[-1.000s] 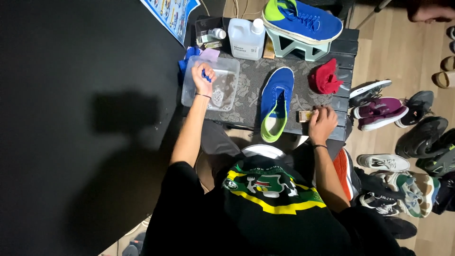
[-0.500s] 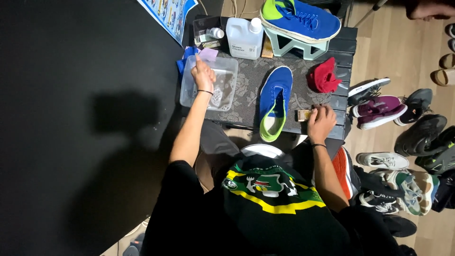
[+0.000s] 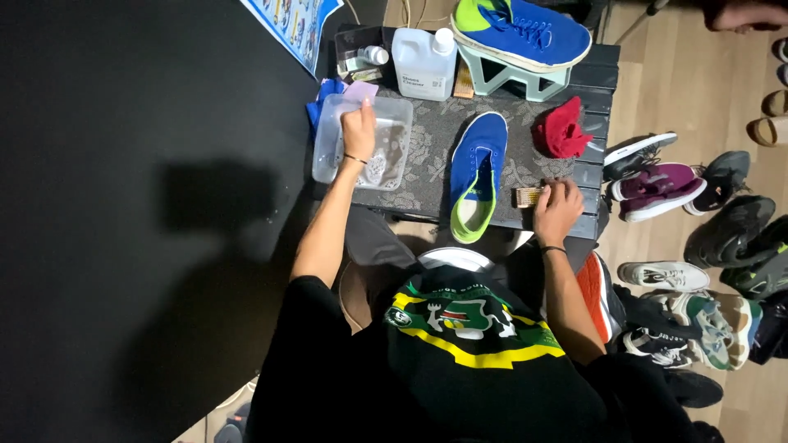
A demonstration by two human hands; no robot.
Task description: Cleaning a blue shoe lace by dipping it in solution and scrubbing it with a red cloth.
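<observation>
Left hand (image 3: 359,127) over the clear plastic tub (image 3: 328,148) at the desk's left edge, grip curled narrow, perhaps around something small, though too blurred to tell. Right hand (image 3: 558,209) at the near right edge of the desk (image 3: 595,57), grip closed on a small wooden brush (image 3: 525,197). Between them, a blue shoe (image 3: 476,168) lying flat on the patterned mat (image 3: 427,156), green heel hanging just over the near edge.

Likely trouble: tub sits right at the desk's edge, so a push or a hasty lift could tip it and spill what looks like wet contents onto the dark floor (image 3: 123,205). Shoe could slide off toward the lap if nudged at the heel.

Behind the tub, a white plastic jug (image 3: 423,61), a small bottle (image 3: 375,55) and a blue cloth (image 3: 327,90), close enough to be knocked. Second blue shoe (image 3: 525,33) on a pale stand (image 3: 509,74); red cloth (image 3: 562,131) just beside. Many shoes (image 3: 657,180) crowd the wooden floor on the right.
</observation>
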